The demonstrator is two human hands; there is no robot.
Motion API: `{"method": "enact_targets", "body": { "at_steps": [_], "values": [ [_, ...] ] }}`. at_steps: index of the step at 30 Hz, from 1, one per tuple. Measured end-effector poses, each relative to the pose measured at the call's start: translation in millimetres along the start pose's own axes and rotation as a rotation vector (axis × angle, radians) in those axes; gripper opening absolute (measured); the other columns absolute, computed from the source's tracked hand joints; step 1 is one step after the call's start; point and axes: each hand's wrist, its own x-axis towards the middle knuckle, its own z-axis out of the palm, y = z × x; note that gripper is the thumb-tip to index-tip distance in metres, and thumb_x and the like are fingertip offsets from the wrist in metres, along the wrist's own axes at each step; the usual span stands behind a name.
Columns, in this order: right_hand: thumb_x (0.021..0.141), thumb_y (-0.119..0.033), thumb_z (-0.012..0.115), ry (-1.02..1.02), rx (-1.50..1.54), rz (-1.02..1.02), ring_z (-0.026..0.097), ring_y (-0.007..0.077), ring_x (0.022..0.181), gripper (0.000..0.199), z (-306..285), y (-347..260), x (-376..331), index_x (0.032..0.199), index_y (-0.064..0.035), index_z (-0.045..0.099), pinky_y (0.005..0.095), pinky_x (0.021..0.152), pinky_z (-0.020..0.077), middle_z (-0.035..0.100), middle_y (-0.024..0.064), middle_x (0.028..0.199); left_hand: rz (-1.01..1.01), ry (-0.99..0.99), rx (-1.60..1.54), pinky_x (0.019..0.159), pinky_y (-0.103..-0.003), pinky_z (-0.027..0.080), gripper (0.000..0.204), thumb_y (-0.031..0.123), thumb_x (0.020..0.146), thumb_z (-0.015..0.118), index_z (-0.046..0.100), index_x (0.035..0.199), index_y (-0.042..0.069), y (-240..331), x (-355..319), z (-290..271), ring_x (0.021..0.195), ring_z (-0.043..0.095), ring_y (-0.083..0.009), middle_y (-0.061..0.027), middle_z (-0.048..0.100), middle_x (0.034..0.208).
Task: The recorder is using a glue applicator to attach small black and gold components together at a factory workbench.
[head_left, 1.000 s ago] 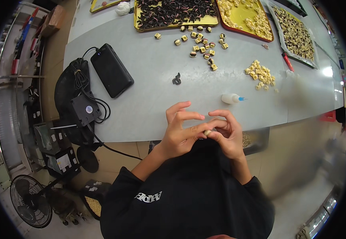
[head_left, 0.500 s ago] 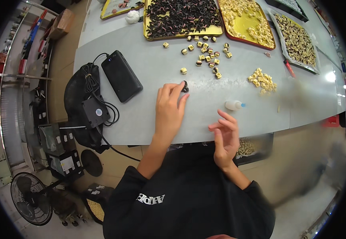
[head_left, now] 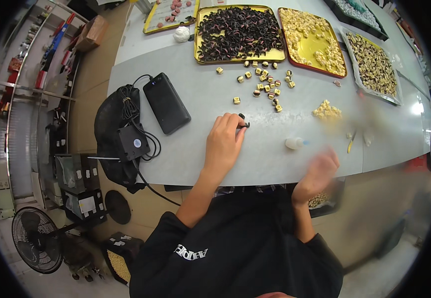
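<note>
We look down on a smooth, pale grey tabletop (head_left: 195,161), its edges bowed by the lens and its surface carrying a dull sheen, above a floor of beige tiles (head_left: 111,198). At left we see metal shelving (head_left: 41,93) and a round black fan with a wire cage (head_left: 35,240). Across the far side lie a yellow rectangular tray (head_left: 195,49) heaped with glossy black curls streaked pink, a red-rimmed yellow tray (head_left: 322,73) of knobbly cream pieces, and a pale, lined tray (head_left: 357,82) packed with dark-and-cream bits. Blocky cream-and-black pieces (head_left: 270,87) scatter before them; a loose cream pile (head_left: 327,110) sits to their right.

Our hands are apart. The left hand (head_left: 225,141) pinches a small, curled black piece (head_left: 245,125) between thumb and forefinger, low over the tabletop. The right hand (head_left: 320,171) is blurred, so we cannot tell how its fingers stand; it is near a squat, white translucent bottle with a blue tip (head_left: 294,143). A flat, matt black rectangular device (head_left: 167,103) lies at left beside looped black cable (head_left: 147,145).
</note>
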Motion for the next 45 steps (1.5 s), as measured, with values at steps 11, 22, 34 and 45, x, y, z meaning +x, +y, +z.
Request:
{"method": "enact_targets", "body": {
  "at_steps": [11, 22, 34, 45],
  "values": [
    [0.082, -0.006, 0.063, -0.440, -0.291, 0.158, 0.051, 0.0235, 0.108, 0.047, 7.1, -2.9, 18.9, 0.124, 0.0011, 0.043, 0.0327, 0.094, 0.0371, 0.052, 0.0140, 0.118, -0.201, -0.038, -0.734, 0.075, -0.023, 0.045, 0.026, -0.003, 0.077, 0.066, 0.062, 0.102, -0.001, 5.9, -7.8, -10.0, 0.083, 0.057, -0.0119, -0.0046, 0.059, 0.086],
    [0.085, -0.016, 0.064, -0.520, 0.674, 0.690, 0.057, 0.0202, 0.094, 0.036, 14.8, -1.9, 25.0, 0.113, 0.0009, 0.048, 0.0307, 0.085, 0.0433, 0.057, 0.0116, 0.099, -0.317, -0.138, -1.115, 0.076, -0.024, 0.045, 0.019, -0.001, 0.079, 0.067, 0.062, 0.097, -0.002, 15.5, -36.7, 3.1, 0.081, 0.055, -0.0110, -0.0035, 0.056, 0.084],
    [0.093, -0.031, 0.044, -0.312, 0.811, 0.672, 0.039, 0.0093, 0.044, 0.026, 16.9, 8.0, 9.3, 0.103, -0.0074, 0.046, 0.0205, 0.043, 0.0322, 0.055, 0.0127, 0.082, -0.080, -0.144, -0.921, 0.079, -0.031, 0.044, 0.025, -0.005, 0.065, 0.074, 0.067, 0.088, 0.001, 12.4, -49.4, 13.7, 0.093, 0.050, -0.0201, -0.0065, 0.054, 0.092],
    [0.095, -0.029, 0.039, -0.408, 0.719, 0.556, 0.039, 0.0087, 0.040, 0.024, 16.7, 6.2, 5.2, 0.104, -0.0066, 0.043, 0.0202, 0.038, 0.0309, 0.056, 0.0175, 0.077, 0.007, -0.144, -0.725, 0.085, -0.036, 0.042, 0.028, -0.001, 0.057, 0.080, 0.069, 0.083, 0.004, 11.2, -48.6, 17.1, 0.100, 0.047, -0.0234, -0.0048, 0.054, 0.093]
  ]
}}
